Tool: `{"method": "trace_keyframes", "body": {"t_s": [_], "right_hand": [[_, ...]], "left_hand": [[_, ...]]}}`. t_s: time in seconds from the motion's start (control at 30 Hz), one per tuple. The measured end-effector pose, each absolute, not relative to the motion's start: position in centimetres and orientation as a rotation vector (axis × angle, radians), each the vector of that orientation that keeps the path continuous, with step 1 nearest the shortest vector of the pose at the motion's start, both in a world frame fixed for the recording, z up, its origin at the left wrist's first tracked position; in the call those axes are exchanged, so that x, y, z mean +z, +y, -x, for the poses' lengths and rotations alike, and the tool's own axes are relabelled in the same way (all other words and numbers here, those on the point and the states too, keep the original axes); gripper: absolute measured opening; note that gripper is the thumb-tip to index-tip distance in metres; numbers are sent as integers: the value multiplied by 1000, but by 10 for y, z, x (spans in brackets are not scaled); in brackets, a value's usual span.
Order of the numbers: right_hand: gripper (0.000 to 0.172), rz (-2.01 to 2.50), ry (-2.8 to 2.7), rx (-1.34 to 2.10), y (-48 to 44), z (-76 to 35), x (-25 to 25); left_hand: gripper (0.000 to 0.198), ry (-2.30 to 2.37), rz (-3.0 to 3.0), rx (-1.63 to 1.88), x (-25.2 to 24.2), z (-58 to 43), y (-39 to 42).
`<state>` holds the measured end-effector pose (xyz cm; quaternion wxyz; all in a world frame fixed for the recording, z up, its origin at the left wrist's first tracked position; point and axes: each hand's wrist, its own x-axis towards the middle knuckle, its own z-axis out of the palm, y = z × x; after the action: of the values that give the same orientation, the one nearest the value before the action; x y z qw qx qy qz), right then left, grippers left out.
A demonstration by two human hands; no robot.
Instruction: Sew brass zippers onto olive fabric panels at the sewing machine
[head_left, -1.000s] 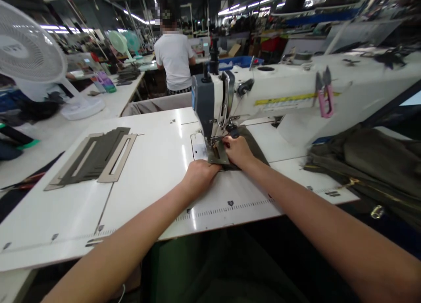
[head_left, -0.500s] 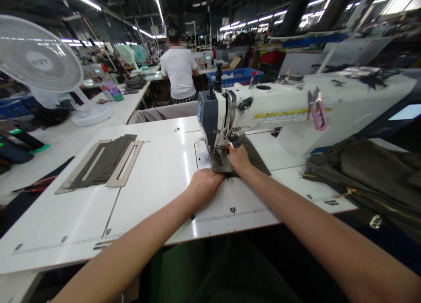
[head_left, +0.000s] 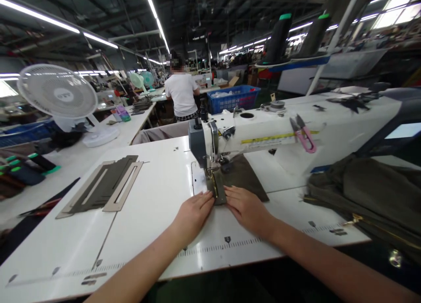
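Observation:
A small dark olive fabric piece with a gold-toothed zipper (head_left: 215, 185) in its slot lies under the presser foot of the sewing machine (head_left: 202, 143). My left hand (head_left: 194, 210) rests flat at the left edge of this piece, fingers stretched toward the needle. On the right edge lies my right hand (head_left: 247, 208), its fingers also extended flat, the fingertips touching the fabric. A larger olive fabric panel (head_left: 245, 176) spreads out to the right, behind my right hand. The underside of the piece is hidden.
Slotted olive and beige pieces (head_left: 107, 183) are stacked at the left of the white table. Pink-handled thread snips (head_left: 304, 135) sit on the machine arm. A dark olive garment (head_left: 362, 193) is heaped at right. A fan (head_left: 62, 94) and a person in white (head_left: 181, 92) are beyond.
My right hand has come back from beside the needle to the near right edge of the piece. The zipper in the slot now shows clearly. The whole view has shifted.

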<state>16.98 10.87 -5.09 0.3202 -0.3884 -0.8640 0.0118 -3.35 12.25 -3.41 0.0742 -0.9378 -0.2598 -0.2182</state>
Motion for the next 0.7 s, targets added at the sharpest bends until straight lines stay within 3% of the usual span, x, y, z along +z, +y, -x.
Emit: {"method": "trace_keyframes", "body": {"t_s": [0.2, 0.7], "right_hand": [[28, 1028, -2277, 15, 112, -170, -49], [24, 1109, -2376, -101, 101, -164, -43]], "left_hand": [[27, -674, 2782, -472, -29, 32, 125], [29, -650, 2755, -521, -26, 29, 128]]}}
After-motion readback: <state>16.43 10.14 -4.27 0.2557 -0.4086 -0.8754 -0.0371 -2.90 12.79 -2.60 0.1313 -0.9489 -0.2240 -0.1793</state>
